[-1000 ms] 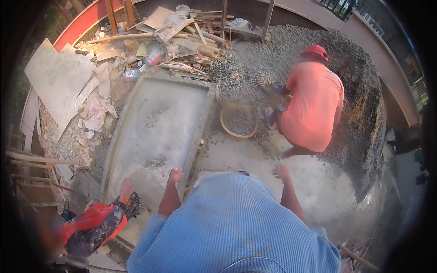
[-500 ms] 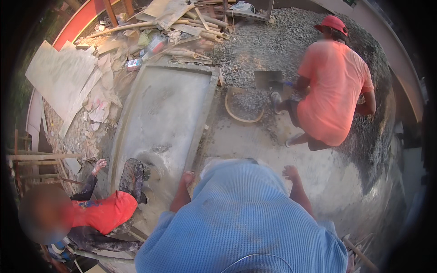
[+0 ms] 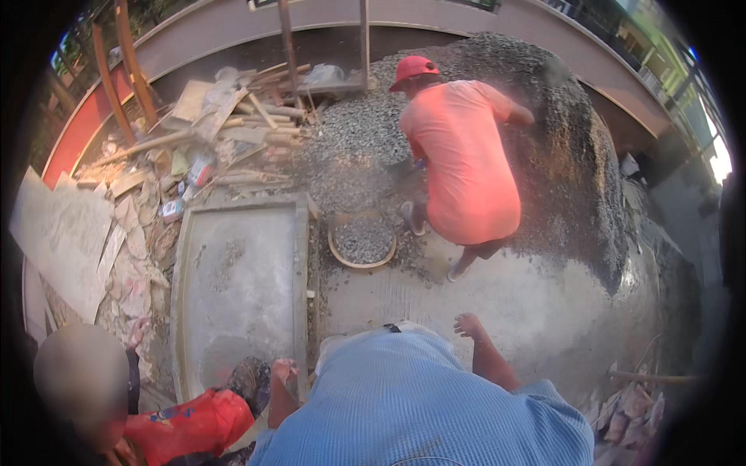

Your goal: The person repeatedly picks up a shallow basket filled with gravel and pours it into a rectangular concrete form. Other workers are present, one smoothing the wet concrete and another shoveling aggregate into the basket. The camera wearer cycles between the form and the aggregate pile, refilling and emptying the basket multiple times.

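Observation:
My left hand (image 3: pixel 284 370) hangs beside the near right edge of a rectangular cement-lined trough (image 3: pixel 301 272); its fingers look loosely bent, with nothing visible in them. On the other side of my blue shirt, my right hand (image 3: pixel 468 326) is held out over the wet concrete floor (image 3: pixel 427 299), fingers apart and holding nothing. A shallow pan (image 3: pixel 364 242) filled with gravel rests ahead on the floor. Beyond it, a co-worker (image 3: pixel 466 163) in an orange shirt and red cap bends over the gravel. A shovel blade (image 3: pixel 404 172) shows blurred next to that person.
A big gravel heap (image 3: pixel 559 155) rises at the far right. Broken boards and bamboo poles (image 3: pixel 260 116) pile up at the far left, near a pale sheet (image 3: pixel 58 233). Another person in red (image 3: pixel 190 423) sits at my near left. A pole (image 3: pixel 653 378) lies at right.
My view has tilted up and shifted right, bringing in more of the far wall. The co-worker in orange leans further toward the gravel heap, one arm out. My hands stay empty.

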`<state>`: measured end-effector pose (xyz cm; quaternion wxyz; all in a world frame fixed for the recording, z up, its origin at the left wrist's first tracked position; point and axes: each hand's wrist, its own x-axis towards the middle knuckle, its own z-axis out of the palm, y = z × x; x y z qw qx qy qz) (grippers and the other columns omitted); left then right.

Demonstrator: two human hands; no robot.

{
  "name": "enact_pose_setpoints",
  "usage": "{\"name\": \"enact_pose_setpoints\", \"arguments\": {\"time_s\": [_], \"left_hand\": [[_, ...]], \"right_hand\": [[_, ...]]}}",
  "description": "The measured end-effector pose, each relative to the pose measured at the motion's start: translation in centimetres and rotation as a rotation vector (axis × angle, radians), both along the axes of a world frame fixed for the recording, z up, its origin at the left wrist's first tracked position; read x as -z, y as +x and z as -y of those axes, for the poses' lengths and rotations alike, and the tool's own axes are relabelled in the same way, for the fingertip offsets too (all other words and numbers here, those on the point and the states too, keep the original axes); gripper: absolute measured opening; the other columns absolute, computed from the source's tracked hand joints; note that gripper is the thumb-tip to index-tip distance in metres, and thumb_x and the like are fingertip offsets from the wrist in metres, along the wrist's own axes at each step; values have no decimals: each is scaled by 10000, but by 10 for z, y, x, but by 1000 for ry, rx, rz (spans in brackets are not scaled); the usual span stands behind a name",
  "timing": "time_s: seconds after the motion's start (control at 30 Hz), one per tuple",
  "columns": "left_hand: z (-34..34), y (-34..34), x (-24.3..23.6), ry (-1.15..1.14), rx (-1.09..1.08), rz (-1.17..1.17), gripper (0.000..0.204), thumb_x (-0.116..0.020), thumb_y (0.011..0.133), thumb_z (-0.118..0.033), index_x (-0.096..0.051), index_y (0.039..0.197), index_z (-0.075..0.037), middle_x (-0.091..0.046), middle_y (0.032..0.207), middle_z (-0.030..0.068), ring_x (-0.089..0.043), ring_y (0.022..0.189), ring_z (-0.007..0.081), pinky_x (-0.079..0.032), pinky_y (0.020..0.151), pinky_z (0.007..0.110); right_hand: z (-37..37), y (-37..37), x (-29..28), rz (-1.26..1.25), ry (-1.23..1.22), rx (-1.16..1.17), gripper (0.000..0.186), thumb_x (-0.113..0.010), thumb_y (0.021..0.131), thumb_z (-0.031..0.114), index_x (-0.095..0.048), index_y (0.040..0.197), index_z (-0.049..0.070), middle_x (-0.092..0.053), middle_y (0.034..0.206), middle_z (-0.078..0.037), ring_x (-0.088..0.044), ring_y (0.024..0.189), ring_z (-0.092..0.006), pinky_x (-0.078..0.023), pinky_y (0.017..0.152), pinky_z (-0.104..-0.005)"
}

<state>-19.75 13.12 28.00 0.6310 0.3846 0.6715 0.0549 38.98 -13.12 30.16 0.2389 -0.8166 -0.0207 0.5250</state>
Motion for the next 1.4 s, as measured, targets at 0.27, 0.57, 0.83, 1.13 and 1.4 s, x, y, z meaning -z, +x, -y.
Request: {"name": "enact_pose_setpoints", "arguments": {"time_s": [0.27,0.57,0.83,1.13,1.4], "left_hand": [[-13,47,-8,28,123,-65,113,-456,894,-135,-510,918,-38,-601,693,114,-642,642,231,-487,502,377],[-50,-5,-17,103,73,-67,69,-452,900,-127,-413,934,-81,-605,750,110,-639,706,239,-492,538,419],[-129,21,11,83,3,-169,197,-451,915,-214,-516,1065,-105,-612,834,42,-606,710,149,-432,518,284],[-32,47,22,329,-322,-320,261,-550,863,-211,-570,1063,-46,-607,958,116,-601,868,225,-467,740,368],[-92,-46,-239,1280,-1350,-1222,748,-739,743,-295,-362,1304,25,-422,1248,264,-409,1165,389,-334,984,434]], "right_hand": [[-11,-2,32,-58,-129,-76,357,-421,899,261,-542,1191,96,-661,1012,-87,-663,824,-194,-520,648,-373],[-66,-27,31,-107,-68,-305,356,-409,901,273,-544,1174,89,-635,1079,-104,-650,884,-208,-522,675,-398],[-142,-39,-37,28,162,-238,370,-450,890,241,-532,1180,25,-655,911,-131,-650,731,-204,-510,585,-327],[-213,14,-33,1,22,-560,301,-476,900,235,-582,1066,8,-643,797,-90,-610,631,-169,-490,516,-309],[-440,39,-68,334,443,-1613,453,-607,803,243,-531,1183,7,-629,948,-237,-598,920,-406,-457,847,-435]]}}
